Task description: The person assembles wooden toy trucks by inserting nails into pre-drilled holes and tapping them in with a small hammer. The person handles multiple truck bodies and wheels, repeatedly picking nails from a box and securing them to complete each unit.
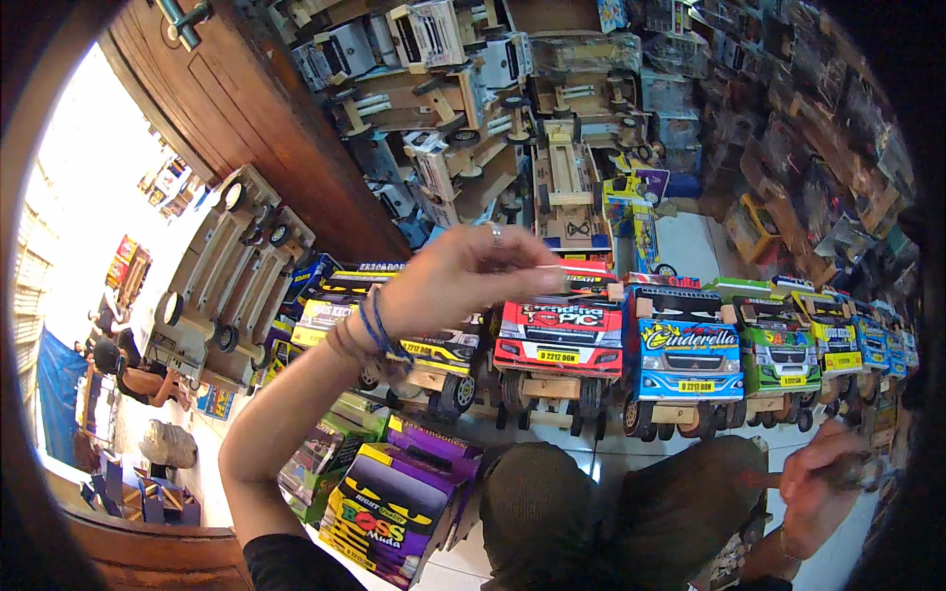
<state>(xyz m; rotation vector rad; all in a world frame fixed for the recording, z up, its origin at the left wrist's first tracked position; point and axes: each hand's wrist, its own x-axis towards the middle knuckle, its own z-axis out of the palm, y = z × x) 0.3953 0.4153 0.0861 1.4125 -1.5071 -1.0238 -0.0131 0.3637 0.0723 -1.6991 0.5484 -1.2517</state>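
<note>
My left hand [483, 271], a ring on one finger and cords round the wrist, reaches over the red toy truck [560, 330]. Its thumb and fingers are pinched together by the truck's top edge; what they hold, if anything, is too small to name. Low on the right, beside my knee, my right hand [818, 488] is closed round a blurred thing with a greyish end [857, 472] and a brown stick-like part. To the right of the red truck is a blue toy truck [688, 355]; a yellow and black one [434, 355] stands on the left, partly behind my left forearm.
Green [778, 350] and yellow [831, 335] toy trucks continue the row rightward. A purple truck box [379, 512] lies near my left knee. Wooden truck undersides [572, 167] are stacked behind. At left are a wooden door [236, 108], an upended truck chassis [222, 286] and another person [138, 374].
</note>
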